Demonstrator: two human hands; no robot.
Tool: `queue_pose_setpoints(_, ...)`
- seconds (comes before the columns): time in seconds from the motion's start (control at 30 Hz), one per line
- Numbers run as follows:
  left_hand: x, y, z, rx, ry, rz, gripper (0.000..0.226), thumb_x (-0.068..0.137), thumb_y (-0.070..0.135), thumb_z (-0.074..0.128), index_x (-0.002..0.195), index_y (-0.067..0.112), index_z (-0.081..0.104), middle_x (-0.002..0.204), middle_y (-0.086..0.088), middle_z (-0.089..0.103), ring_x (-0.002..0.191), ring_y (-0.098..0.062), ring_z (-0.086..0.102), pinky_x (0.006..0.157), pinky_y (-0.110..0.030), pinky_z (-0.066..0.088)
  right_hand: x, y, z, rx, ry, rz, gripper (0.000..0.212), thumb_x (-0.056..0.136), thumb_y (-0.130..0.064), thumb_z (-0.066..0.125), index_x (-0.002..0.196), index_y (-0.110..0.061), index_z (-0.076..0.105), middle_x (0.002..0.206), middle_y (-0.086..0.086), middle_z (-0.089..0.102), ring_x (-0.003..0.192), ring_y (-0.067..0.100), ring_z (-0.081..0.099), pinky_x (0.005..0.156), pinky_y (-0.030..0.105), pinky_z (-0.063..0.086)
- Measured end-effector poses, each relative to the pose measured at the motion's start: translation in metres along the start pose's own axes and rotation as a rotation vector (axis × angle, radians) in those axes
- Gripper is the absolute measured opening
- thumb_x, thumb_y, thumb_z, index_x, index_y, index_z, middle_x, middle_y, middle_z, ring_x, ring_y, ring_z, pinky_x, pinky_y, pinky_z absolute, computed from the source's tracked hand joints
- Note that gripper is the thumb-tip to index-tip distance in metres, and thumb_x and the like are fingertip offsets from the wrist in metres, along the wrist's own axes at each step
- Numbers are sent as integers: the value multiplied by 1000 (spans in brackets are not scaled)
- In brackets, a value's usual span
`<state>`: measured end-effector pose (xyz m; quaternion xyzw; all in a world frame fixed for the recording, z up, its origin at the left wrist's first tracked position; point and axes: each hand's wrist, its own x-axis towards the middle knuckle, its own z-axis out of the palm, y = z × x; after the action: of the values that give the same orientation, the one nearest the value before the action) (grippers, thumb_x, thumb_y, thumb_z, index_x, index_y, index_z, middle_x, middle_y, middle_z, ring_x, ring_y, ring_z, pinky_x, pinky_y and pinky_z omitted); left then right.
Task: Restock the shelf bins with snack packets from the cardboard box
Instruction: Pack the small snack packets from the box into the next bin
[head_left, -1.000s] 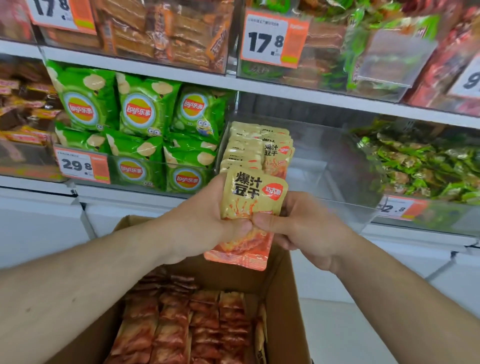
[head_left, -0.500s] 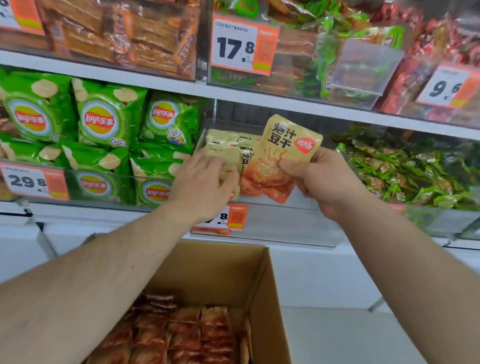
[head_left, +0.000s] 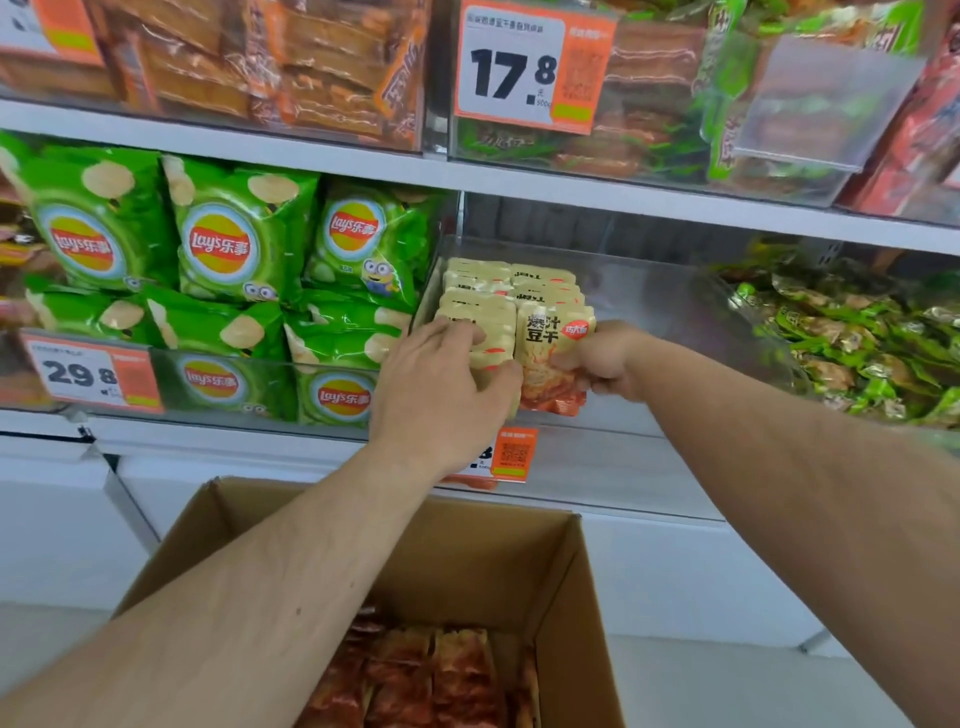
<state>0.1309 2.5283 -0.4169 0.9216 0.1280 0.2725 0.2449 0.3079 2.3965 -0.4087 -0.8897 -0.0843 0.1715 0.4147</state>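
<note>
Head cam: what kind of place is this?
Most likely a shop's snack aisle: price tags on clear shelf bins, rows of green chip bags, and a cardboard box of packets being shelved.

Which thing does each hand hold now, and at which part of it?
The right hand pinches a beige snack packet at its right edge. The left hand rests on the stacked packets, gripping none.
</note>
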Motion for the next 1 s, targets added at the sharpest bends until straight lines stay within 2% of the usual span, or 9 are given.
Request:
queue_pose_setpoints(0.1, 0, 0, 1, -6, 27, -2, 63, 80, 57, 38, 126, 19, 60, 131, 3, 60, 129, -17, 44, 109, -35, 31, 2, 6, 8, 67, 54, -48, 16, 87, -9, 70, 101, -7, 63, 85, 13, 67, 60, 20, 56, 62, 31, 50)
queue_pose_setpoints(0.2, 0, 0, 3, -3, 40, 3, 62, 80, 57, 40, 123, 18, 61, 128, 2, 62, 128, -17, 46, 110, -36, 32, 5, 10, 13, 93, 84, -73, 18, 86, -8, 69, 102, -9, 62, 91, 15, 70, 66, 26, 66, 62, 32, 56)
queue_pose_setpoints(0.27, 0, -1, 3, 1, 36, 2, 62, 80, 58, 39, 123, 18, 61, 128, 2, 62, 129, -18, 45, 110, -36, 31, 6, 10, 15, 102, 112, -71, 29, 82, -8, 72, 107, -8, 58, 95, 16, 71, 72, 29, 73, 59, 33, 61)
queue_pose_setpoints(0.33, 0, 0, 3, 2, 32, 4, 62, 80, 58, 39, 123, 18, 61, 128, 2, 62, 129, -18, 45, 110, -36, 31, 6, 7, 16, 100, 129, -63, 37, 77, -8, 73, 110, -6, 58, 96, 16, 71, 72, 29, 74, 59, 37, 62)
queue_pose_setpoints(0.47, 0, 1, 1, -2, 29, 4, 61, 80, 56, 40, 123, 18, 61, 124, 1, 62, 124, -18, 48, 108, -36, 32, 2, 7, 19, 55, 110, -58, 22, 77, -12, 80, 94, -7, 67, 90, 12, 73, 79, 28, 73, 73, 40, 62)
queue_pose_setpoints(0.53, 0, 2, 1, 0, 26, 3, 62, 80, 57, 39, 123, 18, 61, 124, 1, 62, 123, -18, 48, 109, -36, 32, 0, 7, 19, 54, 109, -63, 22, 76, -16, 82, 92, -9, 68, 90, 10, 73, 79, 27, 73, 73, 39, 62)
queue_pose_setpoints(0.7, 0, 3, 1, 4, 29, 7, 61, 80, 56, 39, 122, 18, 61, 123, 3, 62, 120, -17, 49, 105, -34, 33, -1, 8, 19, 8, 100, -72, 25, 81, -20, 79, 98, -6, 68, 93, 15, 73, 83, 32, 73, 77, 43, 62)
queue_pose_setpoints(0.87, -1, 3, 1, -5, 34, 5, 61, 79, 56, 40, 122, 18, 61, 123, 4, 62, 120, -16, 49, 104, -34, 34, -4, 7, 20, -25, 75, -76, 22, 83, -25, 77, 96, -10, 67, 92, 13, 72, 71, 24, 68, 70, 35, 62)
queue_pose_setpoints(1.0, -1, 3, -1, -9, 15, 10, 62, 79, 56, 39, 124, 18, 59, 125, 4, 60, 123, -15, 47, 106, -33, 32, -8, 5, 19, -48, 36, -51, 29, 80, -28, 81, 100, -12, 67, 91, 10, 73, 69, 21, 69, 53, 26, 55)
